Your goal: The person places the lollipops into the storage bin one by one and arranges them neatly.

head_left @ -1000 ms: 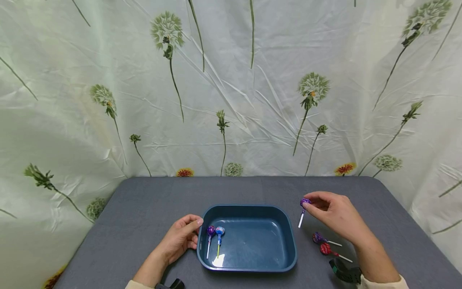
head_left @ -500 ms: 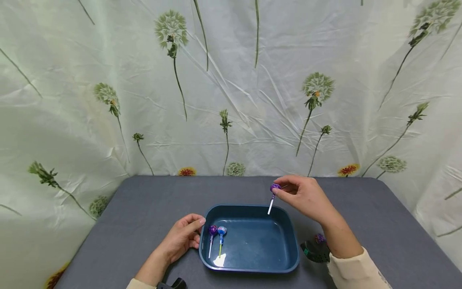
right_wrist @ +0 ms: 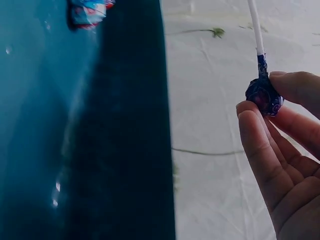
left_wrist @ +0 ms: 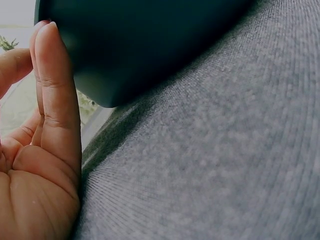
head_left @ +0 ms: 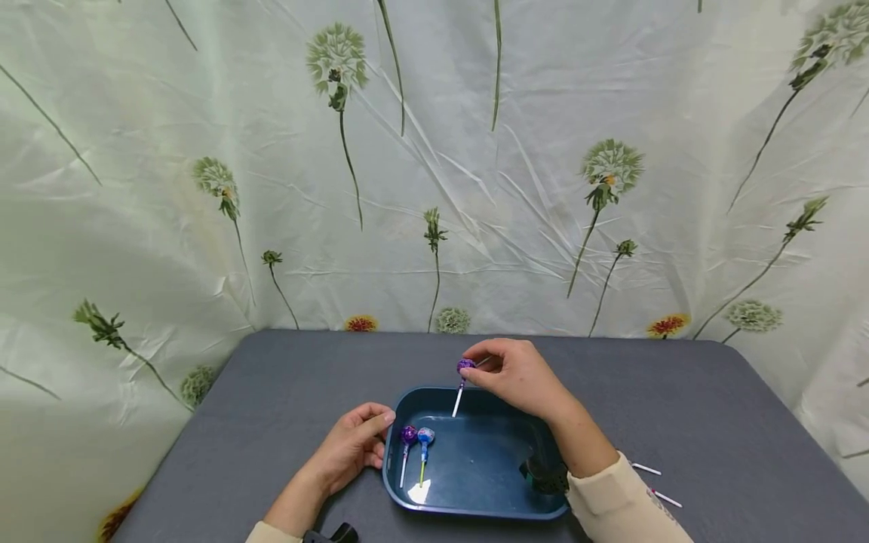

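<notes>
My right hand (head_left: pixel 516 377) pinches a purple-wrapped lollipop (head_left: pixel 465 365) by its candy end, over the far side of a dark blue plastic tray (head_left: pixel 475 516). Its white stick slants down towards the tray in the head view, and the right wrist view shows thumb and fingertips round the wrapped ball (right_wrist: pixel 264 97). At the tray's left end my left hand (head_left: pixel 353 441) holds the rim, thumb on top and fingers along the outer wall. Inside, near that end, a purple lollipop (head_left: pixel 409 435) and a blue one with a yellow-green stick (head_left: pixel 425 436) lie side by side.
Two white lollipop sticks (head_left: pixel 646 469) show on the grey tabletop (head_left: pixel 305 377) right of the tray; my right sleeve (head_left: pixel 621 501) covers their candy ends. Behind the table hangs a pale curtain (head_left: pixel 516 226) printed with dandelions.
My right hand has carried the purple lollipop leftwards, from beside the tray to over its far side. The left hand has kept its hold on the rim. The view has shifted slightly.
</notes>
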### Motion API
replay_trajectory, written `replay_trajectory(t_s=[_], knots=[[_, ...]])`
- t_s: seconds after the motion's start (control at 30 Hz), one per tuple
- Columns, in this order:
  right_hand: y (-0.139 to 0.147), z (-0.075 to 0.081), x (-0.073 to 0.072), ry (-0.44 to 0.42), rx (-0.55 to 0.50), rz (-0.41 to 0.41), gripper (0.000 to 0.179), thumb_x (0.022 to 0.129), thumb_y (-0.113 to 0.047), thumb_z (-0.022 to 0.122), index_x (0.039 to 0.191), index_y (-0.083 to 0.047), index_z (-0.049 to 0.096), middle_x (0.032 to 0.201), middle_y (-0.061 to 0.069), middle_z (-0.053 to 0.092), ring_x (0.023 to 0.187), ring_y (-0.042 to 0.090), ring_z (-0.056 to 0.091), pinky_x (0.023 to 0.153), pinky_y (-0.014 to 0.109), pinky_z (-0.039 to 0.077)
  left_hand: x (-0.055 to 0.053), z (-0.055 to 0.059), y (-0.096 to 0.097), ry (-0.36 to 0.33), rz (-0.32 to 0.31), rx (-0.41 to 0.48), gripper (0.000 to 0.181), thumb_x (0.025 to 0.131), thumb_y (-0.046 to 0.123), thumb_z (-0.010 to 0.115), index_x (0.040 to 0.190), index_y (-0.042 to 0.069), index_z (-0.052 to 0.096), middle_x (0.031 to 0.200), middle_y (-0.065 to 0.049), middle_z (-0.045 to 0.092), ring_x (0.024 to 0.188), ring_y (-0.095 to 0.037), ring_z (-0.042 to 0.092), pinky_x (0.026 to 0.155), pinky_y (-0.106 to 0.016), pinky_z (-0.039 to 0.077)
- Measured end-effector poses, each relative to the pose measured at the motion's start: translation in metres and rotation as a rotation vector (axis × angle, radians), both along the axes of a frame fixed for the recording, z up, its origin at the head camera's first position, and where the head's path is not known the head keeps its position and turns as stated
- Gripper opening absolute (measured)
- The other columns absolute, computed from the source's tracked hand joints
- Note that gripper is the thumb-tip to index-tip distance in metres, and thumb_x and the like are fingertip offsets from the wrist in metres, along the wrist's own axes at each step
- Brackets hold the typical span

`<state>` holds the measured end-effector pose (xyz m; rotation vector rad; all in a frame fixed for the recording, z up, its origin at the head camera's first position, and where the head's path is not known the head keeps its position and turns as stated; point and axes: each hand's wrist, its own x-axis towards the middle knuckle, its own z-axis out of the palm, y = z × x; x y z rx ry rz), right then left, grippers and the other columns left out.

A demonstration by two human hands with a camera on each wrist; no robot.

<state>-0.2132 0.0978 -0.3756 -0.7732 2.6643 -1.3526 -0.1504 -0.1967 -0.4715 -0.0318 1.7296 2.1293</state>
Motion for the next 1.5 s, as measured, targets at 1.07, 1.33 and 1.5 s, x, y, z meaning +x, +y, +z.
replay_trajectory(t_s=[1.07, 1.33, 1.5], knots=[[-0.035, -0.015, -0.008, -0.027, 0.363, 0.246, 0.009, 0.087, -0.025, 0.082, 0.088, -0.018, 0.077, 0.079, -0.011, 0.072, 0.072, 0.002, 0.062, 0.065, 0.022, 0.055, 0.001, 0.002, 0.002, -0.014, 0.004, -0.005, 0.016, 0.101, 0.028, 0.064, 0.107, 0.014, 0.059, 0.082, 0.004, 0.061, 0.055, -0.003, 0.059, 0.054, -0.018, 0.055], [-0.040, -0.020, -0.005, -0.040, 0.415, 0.318, 0.010, 0.085, -0.023, 0.083, 0.085, -0.017, 0.075, 0.076, -0.011, 0.070, 0.068, 0.000, 0.059, 0.063, 0.020, 0.053, 0.001, 0.003, 0.000, -0.010, 0.003, 0.000, 0.015, 0.101, 0.028, 0.064, 0.106, 0.014, 0.059, 0.081, 0.004, 0.060, 0.055, -0.002, 0.059, 0.053, -0.018, 0.055], [-0.043, -0.026, -0.005, -0.036, 0.447, 0.341, 0.011, 0.085, -0.021, 0.084, 0.083, -0.016, 0.074, 0.074, -0.009, 0.070, 0.065, 0.000, 0.057, 0.060, 0.019, 0.051, 0.001, 0.002, 0.000, -0.008, 0.002, 0.001, 0.015, 0.102, 0.027, 0.064, 0.106, 0.014, 0.059, 0.081, 0.004, 0.059, 0.055, -0.003, 0.059, 0.053, -0.018, 0.055]])
